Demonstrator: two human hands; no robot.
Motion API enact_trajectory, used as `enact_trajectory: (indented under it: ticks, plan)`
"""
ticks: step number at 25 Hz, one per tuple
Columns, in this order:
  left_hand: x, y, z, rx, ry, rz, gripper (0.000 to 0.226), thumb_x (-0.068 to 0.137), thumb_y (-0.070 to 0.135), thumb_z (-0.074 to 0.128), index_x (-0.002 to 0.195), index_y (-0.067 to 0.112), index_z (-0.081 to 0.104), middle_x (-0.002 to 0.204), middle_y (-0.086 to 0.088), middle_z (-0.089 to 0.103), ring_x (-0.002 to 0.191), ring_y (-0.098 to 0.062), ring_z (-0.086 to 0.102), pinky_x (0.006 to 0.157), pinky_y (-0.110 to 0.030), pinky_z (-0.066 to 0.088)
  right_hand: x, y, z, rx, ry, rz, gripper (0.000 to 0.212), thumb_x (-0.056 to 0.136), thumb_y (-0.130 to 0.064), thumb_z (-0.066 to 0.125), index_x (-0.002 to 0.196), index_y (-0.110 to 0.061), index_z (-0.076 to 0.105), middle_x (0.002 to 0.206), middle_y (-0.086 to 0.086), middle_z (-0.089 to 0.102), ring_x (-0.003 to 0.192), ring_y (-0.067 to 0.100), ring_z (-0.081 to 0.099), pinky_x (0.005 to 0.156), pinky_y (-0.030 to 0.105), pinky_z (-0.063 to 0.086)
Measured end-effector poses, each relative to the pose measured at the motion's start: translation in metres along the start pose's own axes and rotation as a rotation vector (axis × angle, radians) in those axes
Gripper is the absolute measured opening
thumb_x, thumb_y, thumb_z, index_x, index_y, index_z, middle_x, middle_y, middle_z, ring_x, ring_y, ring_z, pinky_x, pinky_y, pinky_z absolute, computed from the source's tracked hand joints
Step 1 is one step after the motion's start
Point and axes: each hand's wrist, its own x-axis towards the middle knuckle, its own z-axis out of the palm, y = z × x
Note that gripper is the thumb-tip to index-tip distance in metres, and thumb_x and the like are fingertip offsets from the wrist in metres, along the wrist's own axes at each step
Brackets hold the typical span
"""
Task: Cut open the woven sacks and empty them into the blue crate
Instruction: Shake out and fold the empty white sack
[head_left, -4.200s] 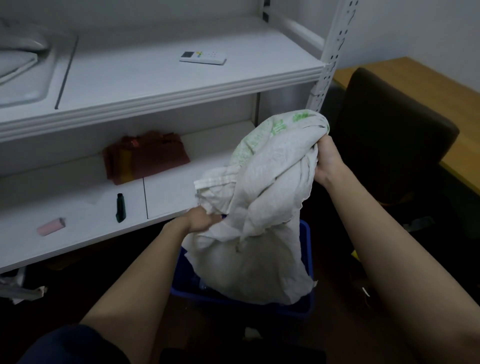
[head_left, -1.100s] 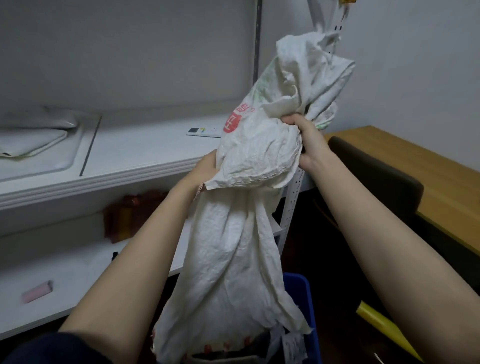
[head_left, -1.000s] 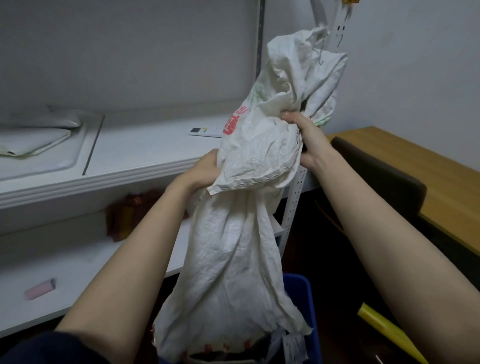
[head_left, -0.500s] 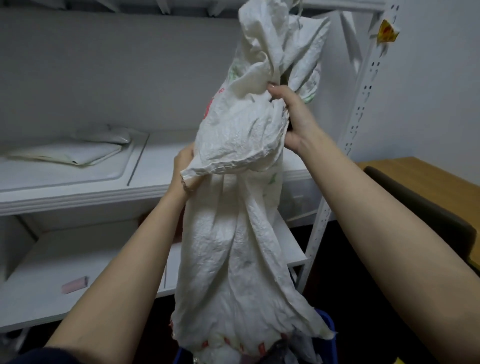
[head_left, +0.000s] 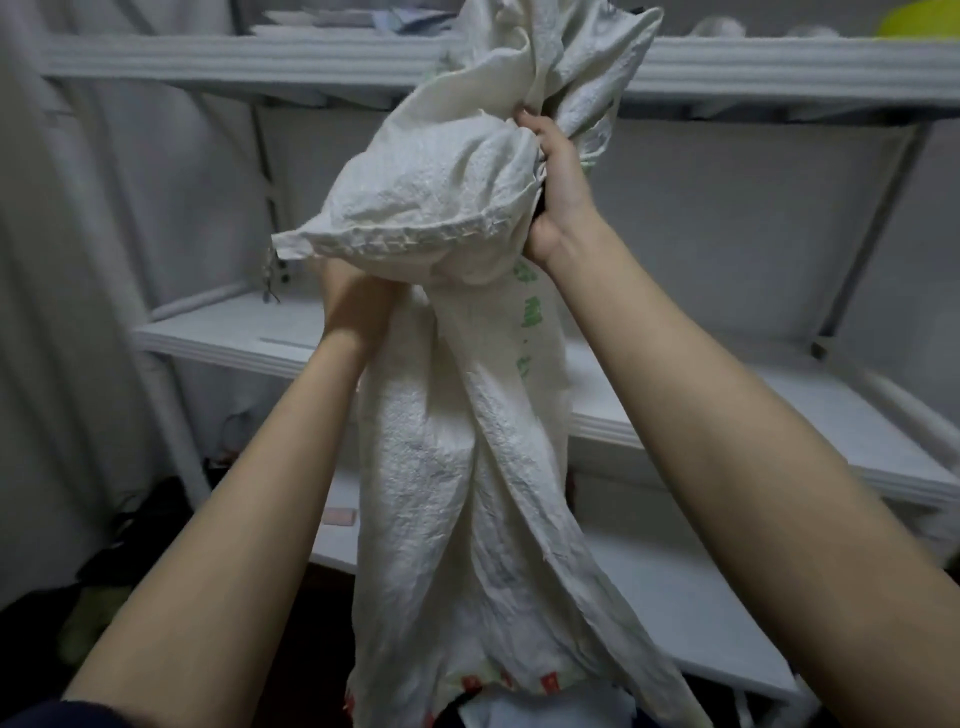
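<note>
While sack (head_left: 457, 467) hangs mouth-down, raised high, right hand (head_left: 558, 182) clenches bunched top and left hand (head_left: 358, 306), part hidden under fold, grips gathered cloth. Weave looks soft, limp, light, likely slick: hold gathered bunches, not flat panel; crate out of view.

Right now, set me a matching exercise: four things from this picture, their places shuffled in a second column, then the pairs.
1 left hand
2 right hand
3 pink block
4 yellow-green object

A on the top shelf, far right
B grips the bunched top of the woven sack
C on the lower shelf, left of the sack
D grips the sack beneath its folded bulge

Pairs: 1-D, 2-B, 3-C, 4-A
</note>
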Motion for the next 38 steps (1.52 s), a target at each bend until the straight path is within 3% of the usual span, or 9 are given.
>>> enact_trajectory:
  ticks: [7,11,16,19,22,26,29,32,38]
  plan:
    - [0.038,0.005,-0.115,0.203,0.154,0.060,0.038,0.083,0.018,0.063,0.120,0.011,0.057,0.115,0.005,0.062,0.102,-0.001,0.058,0.083,-0.009,0.047,0.027,0.063,0.092,0.067,-0.202,0.085,0.031,0.095,-0.031,0.044,0.089,-0.006,0.062,0.083,0.014,0.066,0.083,0.030,0.062,0.082,0.037,0.050]
    - [0.038,-0.026,-0.183,0.388,0.048,-0.277,0.033,0.093,0.021,0.050,0.123,0.010,0.048,0.091,0.010,0.048,0.077,0.003,0.048,0.053,-0.001,0.038,0.043,0.114,0.119,-0.001,-0.232,0.130,0.021,0.093,-0.024,0.052,0.096,-0.008,0.065,0.092,0.012,0.068,0.088,0.029,0.065,0.085,0.039,0.053]
    - [0.027,-0.075,-0.276,0.565,-0.220,-0.503,0.030,0.083,0.005,0.064,0.112,-0.004,0.060,0.102,-0.011,0.061,0.093,-0.019,0.057,0.062,-0.012,0.046,0.068,0.220,0.112,-0.137,-0.120,0.326,0.039,0.083,-0.017,0.061,0.121,-0.006,0.063,0.114,0.013,0.067,0.102,0.030,0.066,0.087,0.043,0.054]
    - [0.019,-0.088,-0.318,0.400,-0.057,-0.591,0.051,0.083,-0.016,0.053,0.132,-0.009,0.043,0.128,-0.021,0.054,0.108,-0.021,0.054,0.075,-0.015,0.051,0.067,0.288,0.108,-0.262,-0.037,0.452,0.042,0.074,-0.011,0.070,0.116,-0.007,0.066,0.102,0.013,0.072,0.088,0.027,0.071,0.073,0.038,0.058]
    - [0.023,-0.091,-0.337,0.242,0.080,-0.580,0.056,0.087,-0.002,0.058,0.138,-0.003,0.035,0.130,-0.010,0.053,0.118,-0.019,0.052,0.096,-0.025,0.045,0.059,0.331,0.108,-0.476,-0.098,0.519,0.041,0.071,-0.010,0.076,0.111,-0.005,0.066,0.096,0.012,0.073,0.082,0.024,0.071,0.071,0.035,0.058]
    - [0.021,-0.097,-0.339,0.310,0.044,-0.604,0.034,0.084,0.020,0.068,0.114,0.009,0.058,0.087,0.002,0.065,0.069,-0.002,0.063,0.055,-0.011,0.046,0.049,0.347,0.114,-0.788,-0.278,0.483,0.037,0.077,-0.016,0.075,0.111,-0.015,0.060,0.098,0.003,0.066,0.082,0.015,0.064,0.071,0.027,0.052]
    - [0.024,-0.114,-0.359,0.573,0.078,-0.576,0.052,0.069,0.025,0.081,0.115,0.011,0.062,0.106,-0.003,0.069,0.096,-0.015,0.065,0.079,-0.025,0.051,0.052,0.341,0.111,-0.923,-0.454,0.447,0.037,0.079,-0.025,0.074,0.113,-0.020,0.059,0.100,-0.003,0.064,0.081,0.006,0.060,0.069,0.020,0.048]
    - [0.022,-0.119,-0.367,0.817,0.221,-0.593,0.054,0.069,0.028,0.077,0.114,0.005,0.060,0.112,-0.011,0.066,0.105,-0.027,0.061,0.087,-0.034,0.048,0.063,0.334,0.089,-1.165,-0.576,0.389,0.047,0.078,-0.041,0.073,0.120,-0.022,0.062,0.116,0.000,0.065,0.101,0.017,0.063,0.091,0.030,0.049]
    - [-0.013,-0.126,-0.375,1.092,0.339,-0.539,0.030,0.086,0.016,0.056,0.110,0.000,0.049,0.115,-0.027,0.058,0.107,-0.041,0.053,0.081,-0.038,0.041,0.070,0.318,0.015,-1.688,-0.343,0.256,0.047,0.080,-0.041,0.066,0.110,-0.006,0.065,0.116,0.022,0.064,0.107,0.035,0.060,0.076,0.031,0.040]
